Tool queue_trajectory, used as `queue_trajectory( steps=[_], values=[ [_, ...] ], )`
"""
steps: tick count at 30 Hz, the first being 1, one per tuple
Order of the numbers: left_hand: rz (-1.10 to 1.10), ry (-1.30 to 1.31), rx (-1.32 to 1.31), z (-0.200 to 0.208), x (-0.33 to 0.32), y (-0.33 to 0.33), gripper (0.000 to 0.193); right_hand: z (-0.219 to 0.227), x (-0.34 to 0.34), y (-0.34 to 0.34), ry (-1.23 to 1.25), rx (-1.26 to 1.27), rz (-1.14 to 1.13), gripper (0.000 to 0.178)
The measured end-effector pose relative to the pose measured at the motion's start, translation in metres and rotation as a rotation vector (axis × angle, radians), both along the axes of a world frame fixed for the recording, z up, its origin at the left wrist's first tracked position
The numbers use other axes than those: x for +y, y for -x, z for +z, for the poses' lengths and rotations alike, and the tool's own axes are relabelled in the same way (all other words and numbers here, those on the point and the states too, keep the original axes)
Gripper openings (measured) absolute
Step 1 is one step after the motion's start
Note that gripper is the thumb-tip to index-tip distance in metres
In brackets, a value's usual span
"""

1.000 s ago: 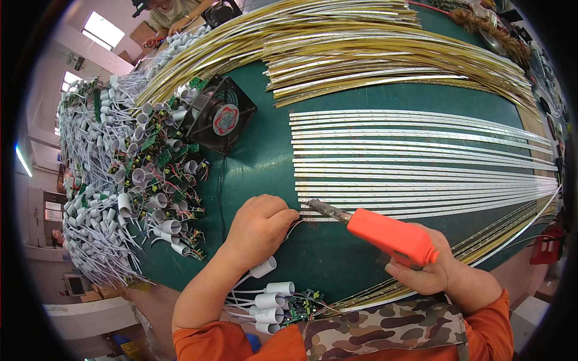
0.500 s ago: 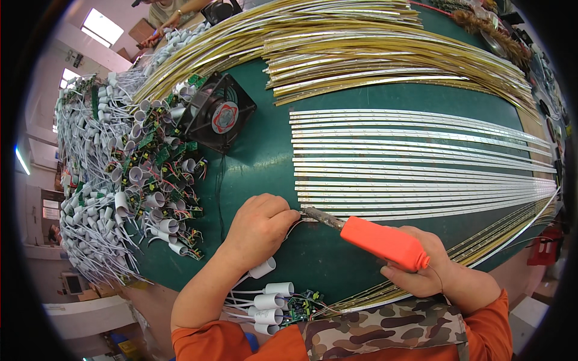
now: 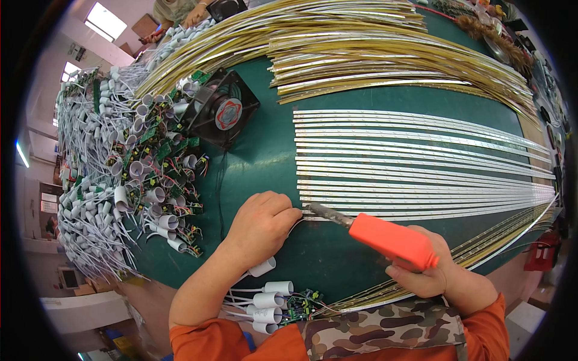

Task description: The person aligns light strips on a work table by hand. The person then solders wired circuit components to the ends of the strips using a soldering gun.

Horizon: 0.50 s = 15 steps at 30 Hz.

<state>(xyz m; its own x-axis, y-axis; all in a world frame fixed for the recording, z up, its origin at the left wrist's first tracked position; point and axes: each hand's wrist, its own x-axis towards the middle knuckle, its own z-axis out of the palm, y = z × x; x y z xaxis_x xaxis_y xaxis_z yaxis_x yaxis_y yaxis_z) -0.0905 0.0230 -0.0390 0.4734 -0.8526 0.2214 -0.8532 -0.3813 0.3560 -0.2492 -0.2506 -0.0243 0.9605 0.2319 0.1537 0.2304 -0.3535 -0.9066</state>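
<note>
My left hand (image 3: 263, 224) is closed in a pinch on a thin wire (image 3: 294, 226), close to the left end of the lowest white LED strip. My right hand (image 3: 435, 278) grips a soldering gun (image 3: 391, 239) with an orange-red body. Its dark metal barrel (image 3: 331, 215) points left, with the tip over the ends of the lower strips, a short way from my left fingertips; I cannot tell whether it touches them. Several LED strips (image 3: 373, 144) lie side by side across the green table. My fingers hide the wire's very end.
A black fan (image 3: 221, 109) stands left of the strips. Beyond it heap white cylinders with wires and circuit boards (image 3: 155, 195). Yellow-edged strips (image 3: 385, 60) are piled at the back. More white cylinders (image 3: 267, 301) lie near my body. Another person's hand (image 3: 195, 15) shows at the far left.
The soldering gun has shifted slightly right, its tip moving away from my left fingertips. My left hand keeps its pinch at the strip's end.
</note>
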Motion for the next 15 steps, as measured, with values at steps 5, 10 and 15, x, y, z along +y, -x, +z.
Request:
queue_trajectory(
  steps=[5, 10, 15],
  values=[
    [-0.002, -0.009, -0.009, 0.002, 0.000, -0.001, 0.016, 0.003, -0.004, 0.001, -0.050, 0.041, -0.020, 0.049],
    [0.003, -0.014, -0.001, 0.001, 0.000, -0.004, 0.012, -0.003, -0.001, 0.002, -0.108, 0.095, -0.057, 0.049],
    [-0.005, -0.010, 0.006, 0.000, 0.008, -0.001, 0.012, 0.006, -0.002, 0.000, 0.057, 0.136, -0.030, 0.046]
  ],
)
